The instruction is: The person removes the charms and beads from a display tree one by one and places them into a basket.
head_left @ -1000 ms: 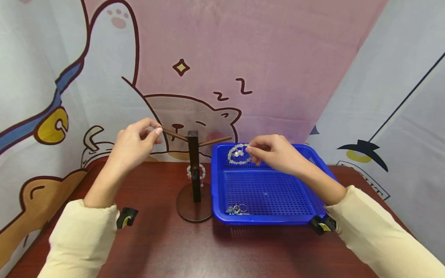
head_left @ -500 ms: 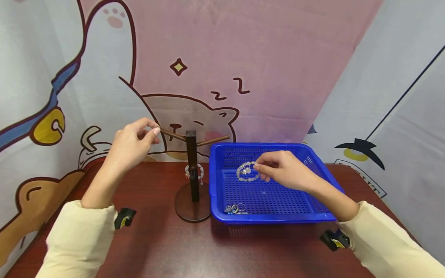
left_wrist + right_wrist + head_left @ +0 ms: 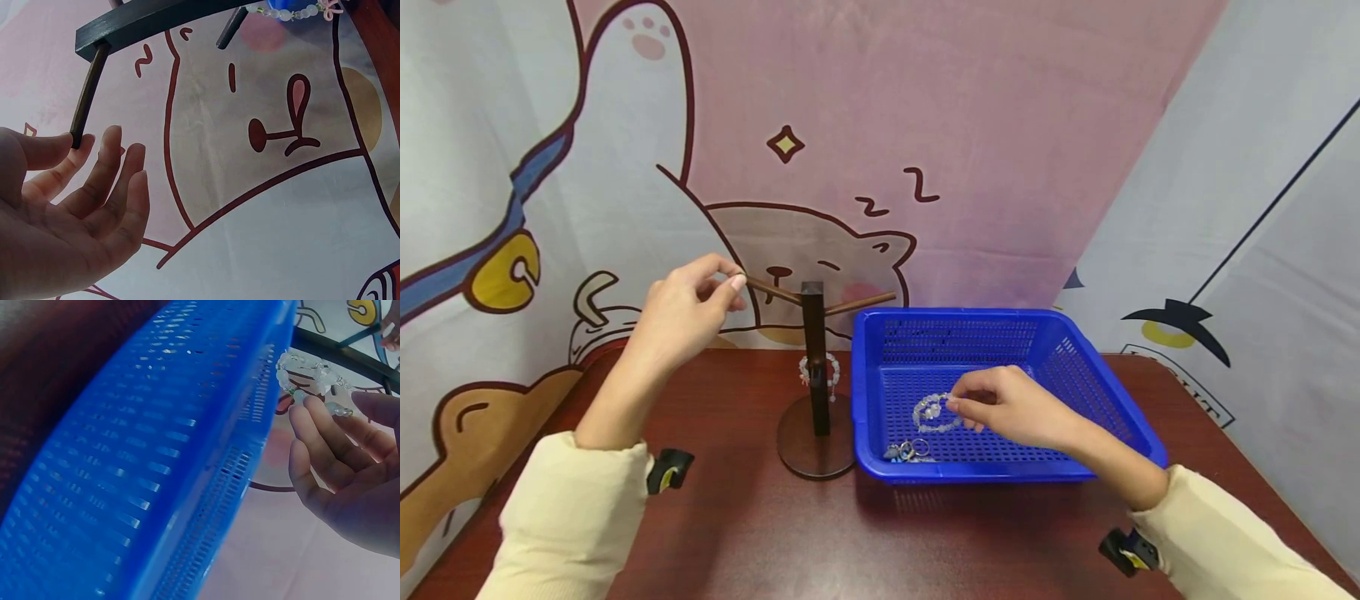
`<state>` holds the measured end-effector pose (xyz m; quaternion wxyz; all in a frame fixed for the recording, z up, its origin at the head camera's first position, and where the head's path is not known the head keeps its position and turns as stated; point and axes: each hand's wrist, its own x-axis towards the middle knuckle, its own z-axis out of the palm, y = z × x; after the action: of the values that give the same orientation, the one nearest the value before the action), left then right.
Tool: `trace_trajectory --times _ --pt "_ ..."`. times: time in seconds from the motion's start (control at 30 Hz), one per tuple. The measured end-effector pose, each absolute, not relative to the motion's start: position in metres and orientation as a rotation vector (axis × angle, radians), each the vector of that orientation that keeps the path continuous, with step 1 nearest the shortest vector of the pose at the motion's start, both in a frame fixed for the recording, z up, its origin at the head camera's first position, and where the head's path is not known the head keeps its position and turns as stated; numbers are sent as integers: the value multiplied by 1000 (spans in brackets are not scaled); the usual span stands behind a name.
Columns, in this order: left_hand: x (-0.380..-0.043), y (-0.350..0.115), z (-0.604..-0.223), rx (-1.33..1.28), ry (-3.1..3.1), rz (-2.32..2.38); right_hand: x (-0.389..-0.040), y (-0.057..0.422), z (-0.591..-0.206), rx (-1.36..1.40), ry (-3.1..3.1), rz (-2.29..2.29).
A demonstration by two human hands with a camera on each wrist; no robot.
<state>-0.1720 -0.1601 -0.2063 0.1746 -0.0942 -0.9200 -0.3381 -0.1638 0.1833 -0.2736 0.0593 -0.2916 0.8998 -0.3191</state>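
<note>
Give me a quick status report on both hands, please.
Left hand pinches wooden peg. Right hand holds beaded bracelet over blue plastic basket. Nothing visibly in the way.

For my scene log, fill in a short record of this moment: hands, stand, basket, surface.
Left hand: pinches the tip of a wooden peg
Right hand: holds a clear beaded bracelet
Stand: upright, dark; another bracelet hangs low on it
Basket: blue, perforated; small trinkets in near left corner
Surface: reddish-brown table
</note>
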Motion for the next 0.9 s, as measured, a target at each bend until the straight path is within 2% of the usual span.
trace_trajectory --times 0.4,0.9 --pt "-172 -161 -206 -258 -2614 -967 -163 183 -284 -905 2675 -986" --pt "-172 -161 -208 -270 -2610 -972 -170 175 -266 -897 2694 -1024"
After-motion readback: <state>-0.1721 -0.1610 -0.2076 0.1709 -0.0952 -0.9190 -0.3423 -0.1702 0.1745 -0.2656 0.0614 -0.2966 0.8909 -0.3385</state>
